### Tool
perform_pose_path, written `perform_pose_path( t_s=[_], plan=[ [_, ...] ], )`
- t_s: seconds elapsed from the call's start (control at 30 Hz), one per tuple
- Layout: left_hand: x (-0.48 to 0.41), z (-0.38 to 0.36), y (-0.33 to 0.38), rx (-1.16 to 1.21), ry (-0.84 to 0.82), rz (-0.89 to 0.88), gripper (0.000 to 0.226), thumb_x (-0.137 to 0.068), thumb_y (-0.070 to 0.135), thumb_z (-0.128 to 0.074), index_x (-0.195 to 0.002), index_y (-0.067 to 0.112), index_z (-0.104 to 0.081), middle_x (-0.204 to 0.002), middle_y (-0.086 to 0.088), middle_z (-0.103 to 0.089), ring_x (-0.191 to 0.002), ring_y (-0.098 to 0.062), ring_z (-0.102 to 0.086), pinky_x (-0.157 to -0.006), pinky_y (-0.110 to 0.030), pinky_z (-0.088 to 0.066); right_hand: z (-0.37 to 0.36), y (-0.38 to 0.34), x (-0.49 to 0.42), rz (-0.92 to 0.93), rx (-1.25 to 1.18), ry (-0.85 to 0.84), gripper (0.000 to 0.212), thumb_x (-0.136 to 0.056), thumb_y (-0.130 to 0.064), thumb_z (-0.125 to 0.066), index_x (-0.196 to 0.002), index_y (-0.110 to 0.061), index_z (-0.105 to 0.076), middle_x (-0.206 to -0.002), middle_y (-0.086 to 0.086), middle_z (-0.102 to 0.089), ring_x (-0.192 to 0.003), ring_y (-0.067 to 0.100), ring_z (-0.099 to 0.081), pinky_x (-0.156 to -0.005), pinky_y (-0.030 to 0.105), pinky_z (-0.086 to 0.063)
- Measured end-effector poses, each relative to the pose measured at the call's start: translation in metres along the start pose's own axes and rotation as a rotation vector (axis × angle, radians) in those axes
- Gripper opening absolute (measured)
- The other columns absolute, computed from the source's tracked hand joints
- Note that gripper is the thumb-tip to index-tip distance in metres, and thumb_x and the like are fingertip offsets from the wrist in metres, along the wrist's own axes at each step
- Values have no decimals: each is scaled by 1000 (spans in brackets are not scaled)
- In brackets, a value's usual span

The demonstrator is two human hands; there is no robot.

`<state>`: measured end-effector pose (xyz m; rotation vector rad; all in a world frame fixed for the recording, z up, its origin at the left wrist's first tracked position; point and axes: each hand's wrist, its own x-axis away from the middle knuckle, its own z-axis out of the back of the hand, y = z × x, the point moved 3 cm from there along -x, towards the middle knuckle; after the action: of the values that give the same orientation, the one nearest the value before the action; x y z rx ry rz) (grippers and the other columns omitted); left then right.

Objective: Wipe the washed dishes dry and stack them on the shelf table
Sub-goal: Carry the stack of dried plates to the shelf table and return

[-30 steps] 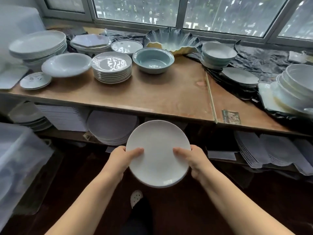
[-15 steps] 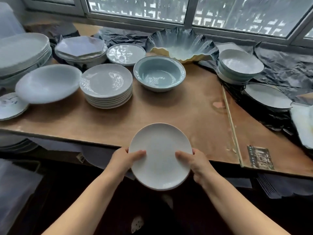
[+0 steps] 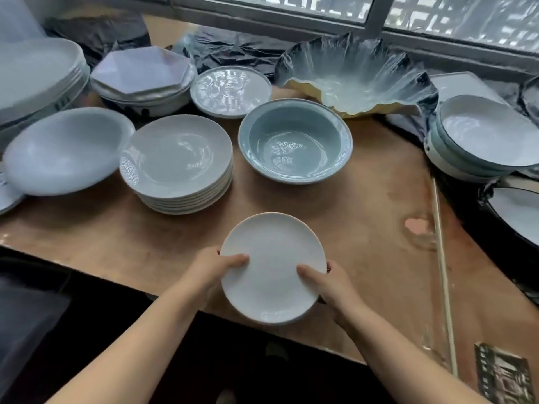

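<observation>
I hold a round white plate (image 3: 272,266) with both hands over the front edge of the wooden shelf table (image 3: 364,228). My left hand (image 3: 213,272) grips its left rim with the thumb on top. My right hand (image 3: 329,284) grips the right rim the same way. A stack of several white plates (image 3: 178,161) stands on the table just beyond and to the left. A pale blue bowl (image 3: 294,141) sits behind the held plate.
A wide white bowl (image 3: 64,150) and a tall plate stack (image 3: 38,80) fill the left. Octagonal plates (image 3: 143,74), a patterned plate (image 3: 230,88) and a ruffled bowl (image 3: 355,80) line the back. Stacked bowls (image 3: 481,138) stand at the right.
I have stepped closer and lifted the plate from below table height to above the table's front edge. Both hands keep the same grip.
</observation>
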<state>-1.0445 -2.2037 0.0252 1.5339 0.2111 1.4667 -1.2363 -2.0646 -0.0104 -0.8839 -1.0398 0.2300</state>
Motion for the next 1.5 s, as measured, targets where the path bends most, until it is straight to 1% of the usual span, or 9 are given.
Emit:
perform_pose_path(
  t_s=[0.17, 0.53, 0.73, 0.9, 0.97, 1.03, 1.13, 1.33, 1.5],
  plan=[
    [-24, -3, 17, -64, 29, 15, 25, -75, 16, -79, -93, 4, -66, -89, -10, -71, -77, -22, -67, -59, -27, -49, 3, -3, -33, 20, 163, -19, 72, -47, -69, -76, -101, -23, -65, -94, -4, -74, -86, 19, -71, -80, 45, -57],
    [-44, -8, 20, -65, 47, 57, 29, -76, 18, -79, -96, 3, -67, -92, -12, -72, -84, -27, -69, -71, -33, -54, 4, -18, -43, 91, 400, -29, 66, -55, -74, -62, -101, -27, -67, -92, -10, -72, -87, 12, -68, -82, 40, -56],
    [-47, -10, 19, -107, 91, 28, 22, -78, 21, -78, -91, 7, -66, -93, -9, -70, -80, -21, -67, -63, -29, -51, 7, -33, -38, 112, 564, -41, 35, -75, -59, -62, -93, -29, -67, -85, -10, -70, -78, 16, -67, -73, 38, -57],
    [-47, -5, 22, -441, 172, -55, 34, -78, 41, -73, -98, 15, -65, -96, -1, -66, -88, -21, -62, -76, -36, -52, 17, -38, -37, 130, 606, -59, 29, -80, -53, -66, -88, -25, -65, -76, -11, -66, -64, 5, -60, -57, 25, -50],
    [-42, -2, 29, -630, 223, -136, 43, -78, 52, -65, -106, 20, -64, -100, 2, -63, -91, -20, -60, -73, -34, -49, 25, -45, -35, 154, 679, -11, 47, -81, -57, -65, -102, -15, -61, -92, -6, -66, -75, 7, -57, -63, 25, -44],
    [-33, 2, 37, -694, 293, -215, 48, -81, 54, -61, -115, 21, -61, -105, 4, -59, -95, -19, -58, -74, -33, -47, 31, -57, -34, 230, 776, 92, 63, -81, -61, -62, -123, -15, -53, -111, -2, -62, -98, 15, -56, -77, 34, -47],
    [-19, 11, 44, -745, 367, -284, 52, -87, 50, -59, -130, 22, -54, -123, 3, -55, -112, -17, -55, -84, -34, -47, 26, -86, -27, 490, 1070, 235, 49, -87, -51, -57, -122, -18, -52, -117, -1, -58, -110, 22, -49, -78, 34, -43],
    [25, 50, 36, -847, 573, -333, 45, -90, 43, -58, -128, 18, -57, -119, -1, -59, -113, -22, -54, -86, -37, -46, -39, -127, -6, 1037, 1387, 191, 30, -63, -34, -80, -80, -13, -65, -71, 4, -61, -62, 26, -55, -49, 30, -40],
    [81, 98, 1, -1002, 714, -255, 32, -75, 35, -78, -95, 11, -71, -84, -7, -65, -80, -31, -64, -61, -38, -54, -111, -144, 38, 1317, 1497, 44, 36, -48, -29, -86, -62, -15, -56, -60, 5, -55, -56, 28, -53, -47, 28, -34]
  ],
)
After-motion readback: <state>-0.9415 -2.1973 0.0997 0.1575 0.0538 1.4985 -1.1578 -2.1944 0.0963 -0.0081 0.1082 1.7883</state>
